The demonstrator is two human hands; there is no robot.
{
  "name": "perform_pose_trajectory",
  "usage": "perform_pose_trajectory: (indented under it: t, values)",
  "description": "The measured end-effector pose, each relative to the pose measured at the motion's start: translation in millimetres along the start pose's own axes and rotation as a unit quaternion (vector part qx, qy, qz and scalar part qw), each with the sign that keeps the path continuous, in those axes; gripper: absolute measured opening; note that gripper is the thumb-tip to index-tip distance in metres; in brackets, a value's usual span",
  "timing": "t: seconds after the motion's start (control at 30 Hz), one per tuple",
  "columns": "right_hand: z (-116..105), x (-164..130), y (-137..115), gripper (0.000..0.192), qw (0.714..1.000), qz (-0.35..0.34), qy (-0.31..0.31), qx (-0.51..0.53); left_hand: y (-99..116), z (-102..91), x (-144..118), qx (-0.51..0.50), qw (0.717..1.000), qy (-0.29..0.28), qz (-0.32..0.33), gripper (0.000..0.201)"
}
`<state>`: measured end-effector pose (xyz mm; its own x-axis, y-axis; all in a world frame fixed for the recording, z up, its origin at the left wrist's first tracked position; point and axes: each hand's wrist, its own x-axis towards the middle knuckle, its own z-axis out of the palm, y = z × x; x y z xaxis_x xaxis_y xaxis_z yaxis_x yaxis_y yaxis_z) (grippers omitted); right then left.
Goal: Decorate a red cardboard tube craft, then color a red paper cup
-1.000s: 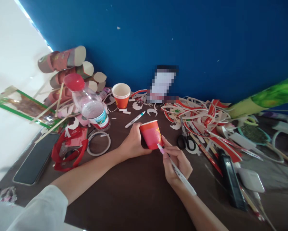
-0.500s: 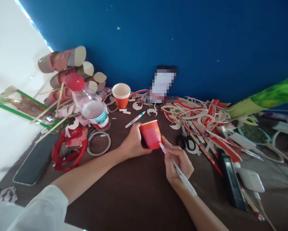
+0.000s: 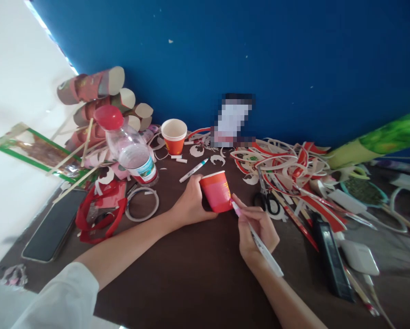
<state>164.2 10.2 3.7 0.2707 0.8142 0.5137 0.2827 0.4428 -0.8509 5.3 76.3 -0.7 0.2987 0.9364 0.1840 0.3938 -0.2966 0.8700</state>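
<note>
My left hand (image 3: 192, 201) is wrapped around the left side of a paper cup (image 3: 216, 193), tilted a little over the dark table. The cup is orange-red with a broad pink patch on its side and some yellow marks at the right. In my right hand (image 3: 259, 230) is a white marker pen (image 3: 267, 257) with a pink front end, its tip at the cup's lower right side. A second marker (image 3: 193, 170) with a teal tip lies behind the cup. Beyond it stand stacked paper cups (image 3: 174, 139), with small white caps or pieces beside them.
Left are a water bottle (image 3: 136, 155), a phone (image 3: 53, 226), red ribbon (image 3: 83, 228), a tape ring (image 3: 142, 204) and stacked paper tubes (image 3: 91, 87). To the right lie scissors (image 3: 266, 201), tangled paper strips (image 3: 287, 164), a black stapler-like object (image 3: 331, 256) and a white case (image 3: 360, 257).
The pen tip has shifted slightly right along the cup's lower side, and my right hand has moved a little right and down. My left hand keeps its hold on the cup.
</note>
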Motion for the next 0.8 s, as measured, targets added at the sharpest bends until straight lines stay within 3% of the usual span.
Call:
perform_pose_trajectory:
  t: [0.17, 0.43, 0.67, 0.8]
  values:
    - [-2.9, -3.8, 3.6, 0.008, 0.998, -0.041, -0.041, -0.036, -1.5, 0.7, 0.6, 0.001, 1.000, -0.001, 0.002, 0.097]
    - [-1.2, 2.0, 0.2, 0.012, 1.000, -0.004, -0.007, -0.001, 1.1, -0.6, -0.4, 0.007, 1.000, 0.000, 0.001, 0.094]
    - [-5.4, -4.7, 5.2, 0.011, 0.997, -0.031, -0.056, -0.035, -3.0, 1.0, 0.5, 0.006, 1.000, 0.008, 0.016, 0.095]
    - [-4.6, -3.7, 7.9, 0.013, 0.999, -0.010, -0.032, -0.018, -1.9, 0.6, 0.0, 0.009, 1.000, 0.010, 0.014, 0.095]
